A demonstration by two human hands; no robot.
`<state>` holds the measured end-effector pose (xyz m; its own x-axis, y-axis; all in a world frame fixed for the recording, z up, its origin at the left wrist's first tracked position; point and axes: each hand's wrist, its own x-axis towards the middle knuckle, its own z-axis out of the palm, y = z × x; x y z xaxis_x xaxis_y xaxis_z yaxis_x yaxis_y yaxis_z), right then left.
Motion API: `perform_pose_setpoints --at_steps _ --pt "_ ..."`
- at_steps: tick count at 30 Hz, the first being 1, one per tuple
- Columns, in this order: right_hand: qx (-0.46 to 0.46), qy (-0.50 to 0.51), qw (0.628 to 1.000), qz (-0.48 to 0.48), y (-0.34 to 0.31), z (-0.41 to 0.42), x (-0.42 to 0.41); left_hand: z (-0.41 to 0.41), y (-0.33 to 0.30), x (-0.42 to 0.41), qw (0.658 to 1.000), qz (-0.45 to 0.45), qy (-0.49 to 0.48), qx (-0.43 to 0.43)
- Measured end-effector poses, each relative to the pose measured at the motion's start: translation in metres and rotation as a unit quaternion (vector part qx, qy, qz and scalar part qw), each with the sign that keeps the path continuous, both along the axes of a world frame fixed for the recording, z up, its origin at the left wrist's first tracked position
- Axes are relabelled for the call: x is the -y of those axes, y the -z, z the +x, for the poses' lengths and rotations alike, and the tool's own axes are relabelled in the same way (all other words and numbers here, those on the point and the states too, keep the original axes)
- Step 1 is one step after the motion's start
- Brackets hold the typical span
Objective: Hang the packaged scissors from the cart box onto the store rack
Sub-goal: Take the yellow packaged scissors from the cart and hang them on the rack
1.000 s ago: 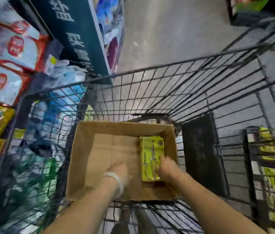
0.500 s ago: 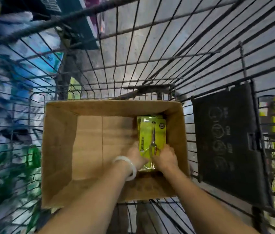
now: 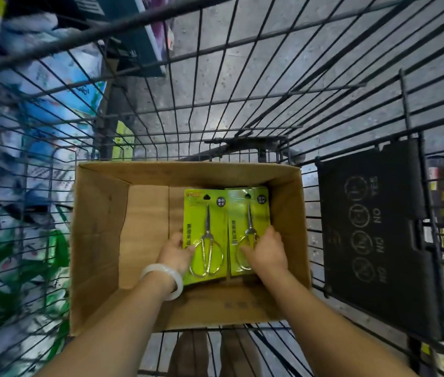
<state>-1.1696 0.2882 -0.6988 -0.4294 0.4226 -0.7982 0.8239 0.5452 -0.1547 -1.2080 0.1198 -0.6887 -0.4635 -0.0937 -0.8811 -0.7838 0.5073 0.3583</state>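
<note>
Since each pack is a flat card with steel scissors under a clear blister, I judge it light and fairly stiff, with most of the weight low at the handles, and the plastic face likely slick. I would take it by the card edges near the handle end, thumb on the face, and keep clear of the small hang hole at the far end, which has to slide onto a peg.

I count two packs showing face up: the left pack (image 3: 205, 232) and the right pack (image 3: 248, 227), side by side and touching, in the right half of the box (image 3: 98, 235). The right one seems to sit on a stack, so more may lie beneath; I cannot tell how many.

My left hand (image 3: 174, 250) has its fingers curled round the near left edge of the left pack, thumb on its face, a loose pinch. My right hand (image 3: 265, 251) lies spread over the near end of the right pack, fingers pressing on it; whether they wrap the edge I cannot tell. One white bangle (image 3: 165, 278) sits on the left wrist.

One box rests in one wire cart (image 3: 215, 85). Yellow-green packs hang at the far right edge; no peg is clearly visible.
</note>
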Motion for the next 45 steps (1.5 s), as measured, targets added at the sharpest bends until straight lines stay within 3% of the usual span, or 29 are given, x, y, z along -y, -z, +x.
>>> perform_pose_setpoints --at_steps 4,9,15,20,24,29,38,45 --pt "0.012 0.006 0.999 0.041 0.007 -0.004 0.019 -0.002 -0.004 0.017 0.999 -0.01 0.036 -0.004" --pt "0.03 -0.017 0.993 0.117 0.008 -0.004 0.018 0.001 -0.008 0.024 1.0 -0.012 0.0 -0.01" --pt "0.021 -0.013 0.992 0.125 0.007 -0.003 0.021 0.001 -0.015 0.033 1.0 -0.001 0.004 -0.017" --pt "-0.007 0.107 0.994 0.011 -0.002 0.002 0.017 0.0 -0.024 0.044 1.0 -0.02 -0.004 -0.023" --pt "-0.027 0.139 0.988 -0.055 -0.014 0.008 0.01 0.0 -0.051 0.048 0.998 -0.017 -0.038 -0.047" --pt "-0.085 0.216 0.96 -0.159 -0.046 0.011 0.007 0.002 -0.099 0.054 0.995 0.019 -0.047 -0.085" --pt "-0.19 0.116 0.942 -0.251 -0.164 0.002 0.022 0.028 -0.2 0.072 0.979 0.011 -0.105 -0.172" --pt "-0.273 -0.015 0.911 -0.307 -0.231 0.017 0.05 0.104 -0.264 0.106 0.936 0.008 -0.245 -0.252"
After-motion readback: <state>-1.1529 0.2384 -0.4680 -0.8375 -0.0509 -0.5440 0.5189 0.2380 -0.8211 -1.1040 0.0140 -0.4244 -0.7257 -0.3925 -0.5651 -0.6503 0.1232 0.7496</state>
